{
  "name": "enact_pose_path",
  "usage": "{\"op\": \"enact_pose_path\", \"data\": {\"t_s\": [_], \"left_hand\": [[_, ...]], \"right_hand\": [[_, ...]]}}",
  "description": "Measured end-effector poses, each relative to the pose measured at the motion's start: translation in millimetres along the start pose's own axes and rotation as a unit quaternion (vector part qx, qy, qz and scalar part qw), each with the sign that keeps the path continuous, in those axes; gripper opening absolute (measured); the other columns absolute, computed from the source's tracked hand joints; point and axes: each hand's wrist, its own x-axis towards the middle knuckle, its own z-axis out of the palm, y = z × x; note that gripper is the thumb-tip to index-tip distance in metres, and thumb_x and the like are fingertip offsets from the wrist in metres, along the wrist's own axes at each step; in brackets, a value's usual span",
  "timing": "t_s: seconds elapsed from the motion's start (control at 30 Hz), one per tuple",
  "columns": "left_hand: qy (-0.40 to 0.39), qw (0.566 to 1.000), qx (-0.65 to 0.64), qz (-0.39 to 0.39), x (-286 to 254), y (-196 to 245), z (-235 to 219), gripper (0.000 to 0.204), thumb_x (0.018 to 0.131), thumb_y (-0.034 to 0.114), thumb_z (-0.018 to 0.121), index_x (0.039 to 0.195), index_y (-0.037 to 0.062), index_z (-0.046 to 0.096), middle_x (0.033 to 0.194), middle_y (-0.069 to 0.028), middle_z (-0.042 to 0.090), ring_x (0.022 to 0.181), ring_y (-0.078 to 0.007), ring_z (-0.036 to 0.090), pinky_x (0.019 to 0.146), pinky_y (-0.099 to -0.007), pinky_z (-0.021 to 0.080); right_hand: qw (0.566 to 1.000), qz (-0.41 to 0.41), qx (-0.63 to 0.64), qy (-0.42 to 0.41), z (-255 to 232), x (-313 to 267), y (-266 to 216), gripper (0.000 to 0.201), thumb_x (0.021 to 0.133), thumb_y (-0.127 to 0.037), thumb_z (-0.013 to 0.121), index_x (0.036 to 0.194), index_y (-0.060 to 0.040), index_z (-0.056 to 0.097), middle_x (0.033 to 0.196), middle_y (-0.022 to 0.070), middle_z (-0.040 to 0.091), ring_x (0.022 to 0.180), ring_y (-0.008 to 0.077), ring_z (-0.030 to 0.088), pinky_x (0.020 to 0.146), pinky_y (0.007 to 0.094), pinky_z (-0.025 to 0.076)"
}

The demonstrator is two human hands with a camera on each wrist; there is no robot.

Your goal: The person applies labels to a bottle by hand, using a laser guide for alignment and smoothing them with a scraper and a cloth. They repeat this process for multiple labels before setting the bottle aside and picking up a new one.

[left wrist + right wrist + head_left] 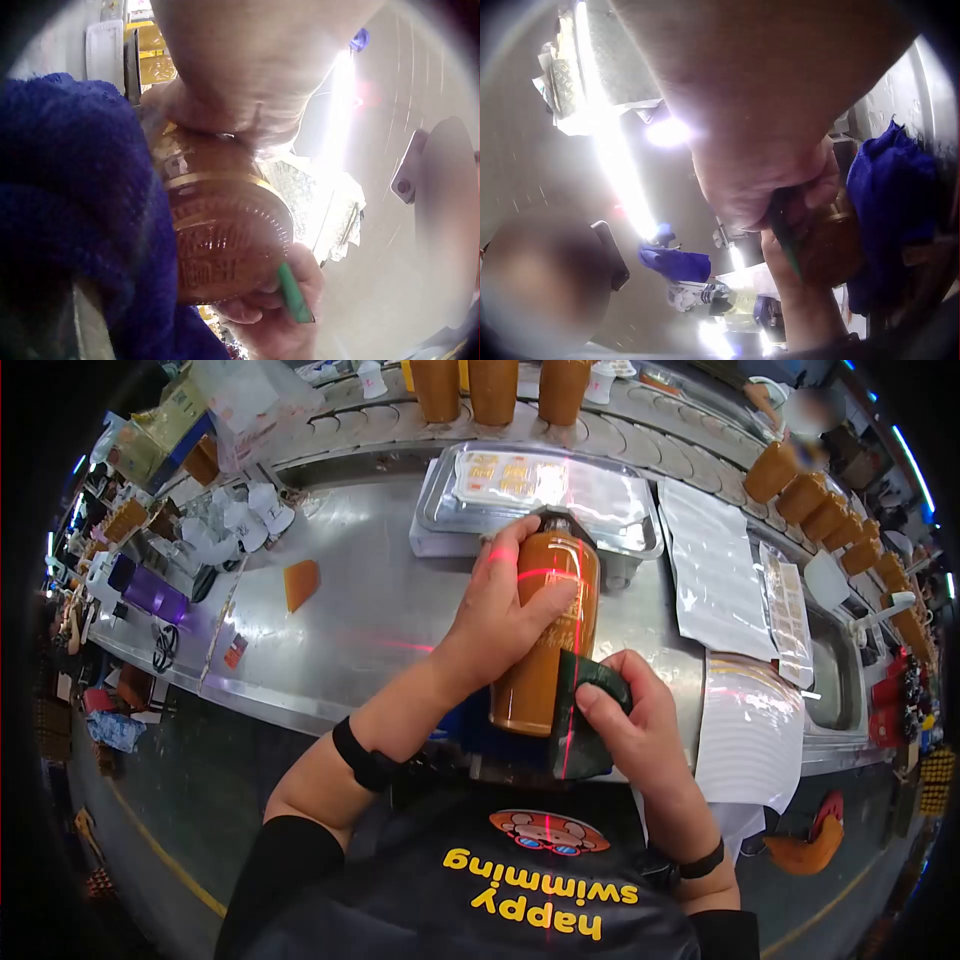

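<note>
A brown glass bottle (525,690) with gold lettering lies tilted over the near edge of the steel table, its embossed base (232,247) facing the left wrist camera. My left hand (505,610) grips it from the upper left, fingers around the neck end and thumb on the lettered face. My right hand (645,720) pinches a flat dark green scraper-like piece (578,735) whose long edge is right at the bottle's right side. Under the bottle is a blue cloth (82,187), also seen in the right wrist view (892,210).
Behind the bottle is a metal tray (430,510) with a printed label sheet (510,477). White sheets (715,570) lie to the right, by a sink (835,695). An orange flat piece (300,585) and a purple bottle (150,592) are leftward. More brown bottles (493,390) stand on a conveyor (350,428).
</note>
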Motion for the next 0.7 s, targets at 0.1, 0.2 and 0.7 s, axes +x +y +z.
{"op": "enact_pose_path", "data": {"t_s": [0.1,0.2,0.7], "left_hand": [[-0.001,1.000,0.013,-0.007,-0.3,2.0,0.3,0.075,0.086,0.033,0.067,0.138,-0.0075,0.033,0.132,-0.0277,0.045,0.125,-0.0381,0.044,0.107,-0.0408,0.034],[-0.014,0.993,-0.113,-0.037,-3.8,-0.9,-1.7,0.071,0.093,0.032,0.061,0.142,-0.0071,0.028,0.133,-0.0244,0.047,0.124,-0.0306,0.046,0.106,-0.0377,0.034],[-0.049,0.993,-0.103,-0.020,-82.3,6.5,-20.0,0.083,0.094,0.039,0.057,0.149,-0.0061,0.015,0.142,-0.0259,0.039,0.131,-0.0313,0.042,0.108,-0.0382,0.032]], "right_hand": [[0.999,-0.027,-0.039,0.003,-2.6,0.9,1.8,0.020,0.086,-0.015,0.067,0.091,0.0015,0.055,0.071,0.0056,0.060,0.066,0.0089,0.054,0.060,0.0278,0.046],[0.993,-0.083,-0.083,-0.011,-8.9,5.8,-16.9,0.020,0.086,-0.016,0.067,0.093,-0.0001,0.056,0.073,0.0064,0.062,0.066,0.0126,0.057,0.062,0.0302,0.048],[0.720,-0.469,-0.510,0.054,-20.3,82.3,-64.1,0.022,0.070,-0.010,0.075,0.088,-0.0135,0.063,0.072,0.0050,0.053,0.075,0.0251,0.059,0.065,0.0370,0.044]]}}
